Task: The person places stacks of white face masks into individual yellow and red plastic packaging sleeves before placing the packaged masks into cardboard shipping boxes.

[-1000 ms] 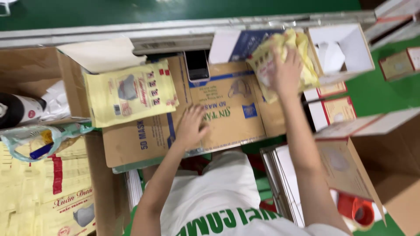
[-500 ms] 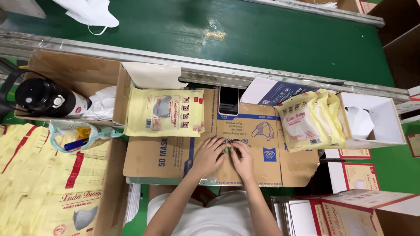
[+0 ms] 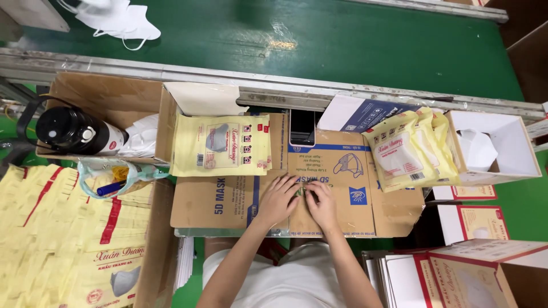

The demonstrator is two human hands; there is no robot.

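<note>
Head view shows the left hand and right hand side by side, fingertips pinching a small green item between them on the flattened cardboard box, equally near both.

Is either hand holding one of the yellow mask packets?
No. Both the left hand and right hand rest together on the flattened cardboard, apart from the yellow packets.

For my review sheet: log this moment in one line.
left hand on flattened carton | right hand beside it | both fingering something small, unclear
</note>
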